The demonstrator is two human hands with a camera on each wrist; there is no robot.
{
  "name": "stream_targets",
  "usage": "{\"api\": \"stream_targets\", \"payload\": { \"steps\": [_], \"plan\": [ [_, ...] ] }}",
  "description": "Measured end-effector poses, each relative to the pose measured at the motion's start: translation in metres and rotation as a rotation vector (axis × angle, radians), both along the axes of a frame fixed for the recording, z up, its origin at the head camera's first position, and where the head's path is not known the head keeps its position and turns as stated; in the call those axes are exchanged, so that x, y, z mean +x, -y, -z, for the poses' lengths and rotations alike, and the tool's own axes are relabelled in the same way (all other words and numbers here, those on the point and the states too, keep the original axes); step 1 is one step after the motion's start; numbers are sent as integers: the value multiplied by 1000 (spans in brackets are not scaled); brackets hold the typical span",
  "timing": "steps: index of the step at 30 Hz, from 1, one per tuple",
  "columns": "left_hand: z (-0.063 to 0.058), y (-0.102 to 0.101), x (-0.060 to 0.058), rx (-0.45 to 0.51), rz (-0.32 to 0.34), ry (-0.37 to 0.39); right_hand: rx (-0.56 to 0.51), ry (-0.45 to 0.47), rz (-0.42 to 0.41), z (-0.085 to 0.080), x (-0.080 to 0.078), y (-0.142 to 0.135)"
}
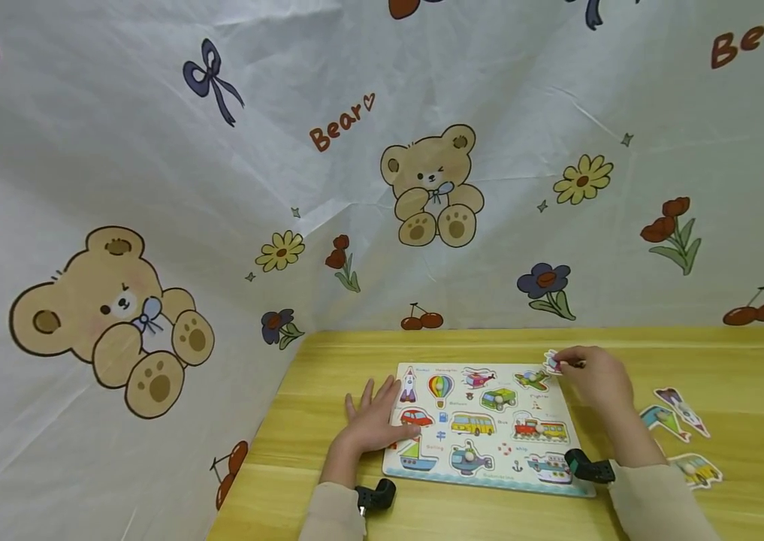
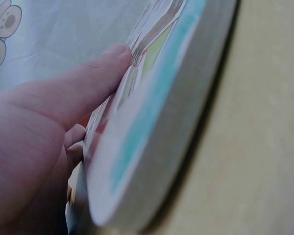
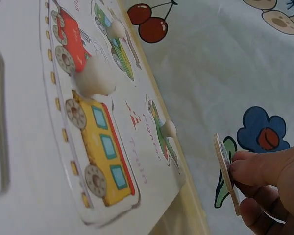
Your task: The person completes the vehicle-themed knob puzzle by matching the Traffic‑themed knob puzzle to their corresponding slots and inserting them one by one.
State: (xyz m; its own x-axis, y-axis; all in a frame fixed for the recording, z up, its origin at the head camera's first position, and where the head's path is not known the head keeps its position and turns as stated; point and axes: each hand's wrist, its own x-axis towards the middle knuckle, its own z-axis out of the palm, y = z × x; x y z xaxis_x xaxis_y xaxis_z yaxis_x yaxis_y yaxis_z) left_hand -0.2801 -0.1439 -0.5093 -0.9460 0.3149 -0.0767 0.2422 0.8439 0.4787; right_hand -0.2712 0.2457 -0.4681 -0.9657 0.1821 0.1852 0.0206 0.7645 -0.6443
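A wooden peg puzzle board with pictures of vehicles lies flat on the table. My left hand rests at its left edge, fingers spread and thumb reaching over the face; the left wrist view shows the thumb straight against it. My right hand pinches a thin puzzle piece just beyond the board's far right corner. The piece is edge-on in the right wrist view, so its picture cannot be made out there. Knobbed pieces sit in the board, among them a train and a green plane.
Right of the board lie loose pieces: a rocket, a sailboat and a yellow vehicle, partly behind the right forearm. A white bear-print cloth stands behind and left of the wooden table.
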Motion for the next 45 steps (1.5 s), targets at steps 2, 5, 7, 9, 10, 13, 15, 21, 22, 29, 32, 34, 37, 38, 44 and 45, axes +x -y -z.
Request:
{"api": "stream_targets", "payload": {
  "steps": [2,5,7,9,10,13,15,21,22,29,32,34,37,38,44,45],
  "plan": [
    [0,0,-1,2,1,-2,6,-3,-6,-1,1,5],
    [0,0,-1,2,4,-9,16,-11,-26,-3,1,15],
    [0,1,-1,5,2,-10,17,-10,-52,-3,0,21],
    [0,1,0,3,1,-11,18,-7,-78,-2,0,27],
    [0,2,0,5,0,-12,13,-4,-93,-2,-1,30],
    [0,2,0,6,2,-13,3,-1,-132,0,-3,37],
    [0,2,0,4,5,-18,-5,1,-149,1,-4,41],
    [3,0,-1,-2,-2,-22,-6,15,-188,3,-9,52],
    [3,0,-2,-3,-3,-23,2,11,-196,3,-10,54],
    [3,0,-1,-13,-1,-22,42,40,-238,-1,-16,66],
    [3,0,-1,-18,-4,-27,49,66,-256,-1,-20,70],
    [3,0,0,-21,-5,-27,52,79,-263,1,-23,73],
    [3,0,0,-17,-5,-23,51,92,-267,5,-27,76],
    [4,-1,0,-16,-5,-22,49,99,-269,7,-28,77],
    [4,0,-1,-23,-3,-28,66,113,-269,11,-31,83],
    [4,0,-1,-25,-1,-29,73,111,-267,11,-32,84]
  ]
}}
